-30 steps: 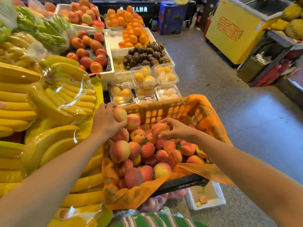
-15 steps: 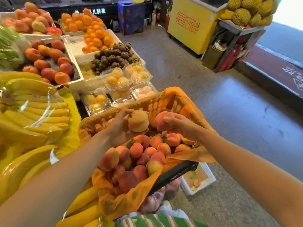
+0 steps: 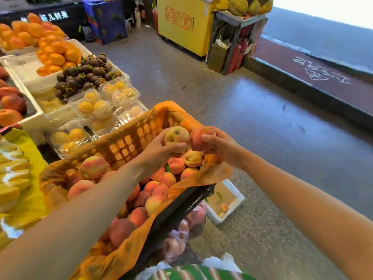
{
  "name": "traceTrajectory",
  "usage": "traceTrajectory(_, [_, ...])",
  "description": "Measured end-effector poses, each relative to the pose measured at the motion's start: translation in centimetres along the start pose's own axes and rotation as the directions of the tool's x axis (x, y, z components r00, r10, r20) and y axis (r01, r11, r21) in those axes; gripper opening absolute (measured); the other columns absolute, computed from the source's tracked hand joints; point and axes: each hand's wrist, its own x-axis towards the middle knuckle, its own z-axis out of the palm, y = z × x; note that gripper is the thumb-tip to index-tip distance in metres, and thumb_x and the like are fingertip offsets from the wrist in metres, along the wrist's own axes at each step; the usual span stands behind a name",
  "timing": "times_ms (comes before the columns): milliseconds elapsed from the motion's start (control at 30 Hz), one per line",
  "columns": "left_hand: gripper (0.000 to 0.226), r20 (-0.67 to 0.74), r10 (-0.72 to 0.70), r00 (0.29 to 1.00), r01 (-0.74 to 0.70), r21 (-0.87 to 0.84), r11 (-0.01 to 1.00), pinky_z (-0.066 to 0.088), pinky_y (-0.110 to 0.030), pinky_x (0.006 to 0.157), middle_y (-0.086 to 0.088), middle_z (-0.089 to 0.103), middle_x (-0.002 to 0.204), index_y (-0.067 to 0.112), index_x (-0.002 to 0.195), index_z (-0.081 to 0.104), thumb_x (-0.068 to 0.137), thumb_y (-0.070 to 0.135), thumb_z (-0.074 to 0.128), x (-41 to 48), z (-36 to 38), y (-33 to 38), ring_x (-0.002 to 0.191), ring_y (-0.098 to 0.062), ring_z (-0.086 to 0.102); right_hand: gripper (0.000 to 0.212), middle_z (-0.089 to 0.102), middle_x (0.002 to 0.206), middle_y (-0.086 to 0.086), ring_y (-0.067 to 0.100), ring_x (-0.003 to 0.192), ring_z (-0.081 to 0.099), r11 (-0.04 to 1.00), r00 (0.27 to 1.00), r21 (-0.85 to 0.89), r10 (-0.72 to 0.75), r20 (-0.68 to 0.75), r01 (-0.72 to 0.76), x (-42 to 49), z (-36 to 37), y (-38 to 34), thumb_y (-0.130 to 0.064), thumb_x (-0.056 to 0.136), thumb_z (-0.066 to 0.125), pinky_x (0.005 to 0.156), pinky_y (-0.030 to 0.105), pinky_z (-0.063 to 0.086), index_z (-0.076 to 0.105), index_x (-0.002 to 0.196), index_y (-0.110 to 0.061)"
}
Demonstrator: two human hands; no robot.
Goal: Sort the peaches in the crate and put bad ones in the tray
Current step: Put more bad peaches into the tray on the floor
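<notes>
A black crate (image 3: 181, 211) lined with orange plastic holds several peaches (image 3: 161, 178). My left hand (image 3: 159, 148) grips a yellow-pink peach with a dark spot (image 3: 176, 135) above the crate's far right corner. My right hand (image 3: 220, 144) holds a redder peach (image 3: 198, 138) right beside it; the two fruits almost touch. On the floor beyond the crate's right side sits a white foam tray (image 3: 236, 201) with a small peach (image 3: 224, 207) and leaf scraps in it.
Bananas (image 3: 14, 178) on yellow cloth lie at the left. Clear boxes of yellow fruit (image 3: 94, 106), mangosteens (image 3: 84, 75) and oranges (image 3: 56, 53) stand behind the crate. A bag of peaches (image 3: 181, 235) hangs under the crate. Open grey floor lies to the right, and a yellow freezer (image 3: 181, 23) stands far back.
Both hands have lifted their peaches out of the pile and carried them right, up to the crate's far right corner. The view has swung to the right.
</notes>
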Motion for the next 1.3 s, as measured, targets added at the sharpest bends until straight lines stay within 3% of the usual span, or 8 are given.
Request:
traceTrajectory(133, [0.064,0.042,0.099,0.994,-0.104,0.128,0.986,0.051,-0.03,0.082,-0.007,0.063,0.104,0.013,0.125,0.053,0.067,0.013,0.081,2.1,6.3,0.1,0.096,-0.018,0.061,0.065,0.061,0.115,0.005,0.017,0.099,0.064,0.996,0.994,0.064,-0.063,-0.088,0.069,-3.1,-5.9,0.2,-0.042,0.063,0.076,0.076,0.029,0.053,0.054,0.12,-0.019])
traceTrajectory(300, [0.062,-0.072,0.174,0.982,-0.155,0.213,0.965,0.052,-0.018,0.074,-0.007,0.06,0.101,0.008,0.127,0.048,0.073,-0.005,0.076,5.7,17.1,-2.6,0.085,-0.012,0.062,0.077,0.056,0.122,0.013,0.023,0.103,0.063,0.994,0.979,0.05,-0.087,-0.182,0.098,-7.4,-15.0,2.2,-0.03,0.06,0.083,0.079,0.031,0.054,0.048,0.127,-0.014])
traceTrajectory(500, [0.068,-0.157,0.133,0.979,-0.064,0.382,0.922,0.055,-0.033,0.081,-0.007,0.067,0.099,0.022,0.11,0.055,0.052,0.038,0.087,10.9,27.4,-9.2,0.086,-0.018,0.066,0.054,0.055,0.119,0.012,0.019,0.1,0.063,1.0,0.971,0.015,0.027,-0.236,-0.024,-11.4,-26.2,7.3,-0.013,0.077,0.078,0.078,0.03,0.057,0.048,0.121,-0.018])
traceTrajectory(667, [0.066,-0.259,-0.02,0.966,0.125,0.399,0.909,0.054,-0.041,0.085,-0.002,0.066,0.097,0.033,0.098,0.053,0.043,0.048,0.086,13.9,31.1,-15.9,0.084,-0.017,0.064,0.046,0.066,0.112,0.015,0.023,0.087,0.07,0.98,0.942,0.012,0.197,-0.271,-0.201,-12.9,-31.8,12.8,-0.031,0.087,0.069,0.065,0.028,0.056,0.046,0.122,-0.012])
traceTrajectory(833, [0.061,-0.296,-0.157,0.942,0.291,0.49,0.822,0.052,-0.034,0.079,-0.004,0.064,0.099,0.02,0.109,0.052,0.062,0.029,0.09,16.1,30.9,-22.4,0.088,-0.019,0.063,0.041,0.069,0.09,0.006,0.013,0.065,0.068,0.945,0.91,-0.001,0.314,-0.271,-0.327,-12.0,-33.9,19.9,-0.032,0.083,0.073,0.057,0.025,0.053,0.05,0.111,-0.014])
traceTrajectory(1033, [0.058,-0.338,-0.282,0.898,0.433,0.565,0.702,0.05,-0.034,0.078,-0.003,0.064,0.099,0.021,0.108,0.052,0.063,0.032,0.088,20.1,27.6,-30.7,0.09,-0.019,0.061,0.047,0.063,0.097,-0.002,0.008,0.086,0.062,0.913,0.889,-0.073,0.369,-0.273,-0.401,-8.3,-35.1,29.3,-0.035,0.076,0.08,0.074,0.022,0.05,0.055,0.113,-0.018])
traceTrajectory(1133, [0.053,-0.351,-0.287,0.891,0.45,0.597,0.665,0.045,-0.027,0.068,-0.003,0.061,0.097,0.022,0.105,0.052,0.065,0.028,0.087,23.2,25.4,-36.1,0.087,-0.018,0.058,0.054,0.067,0.103,0.002,0.015,0.094,0.064,0.9,0.889,-0.119,0.38,-0.257,-0.42,-4.6,-35.6,34.9,-0.041,0.072,0.082,0.083,0.033,0.054,0.056,0.115,-0.022])
traceTrajectory(1300, [0.059,-0.347,-0.297,0.89,0.456,0.686,0.566,0.051,-0.035,0.08,-0.002,0.06,0.106,0.029,0.112,0.051,0.065,0.041,0.085,29.4,19.9,-48.7,0.093,-0.021,0.06,0.046,0.065,0.089,-0.004,0.012,0.085,0.063,0.885,0.874,-0.154,0.382,-0.3,-0.439,2.7,-36.1,47.1,-0.041,0.072,0.081,0.077,0.032,0.051,0.057,0.109,-0.03])
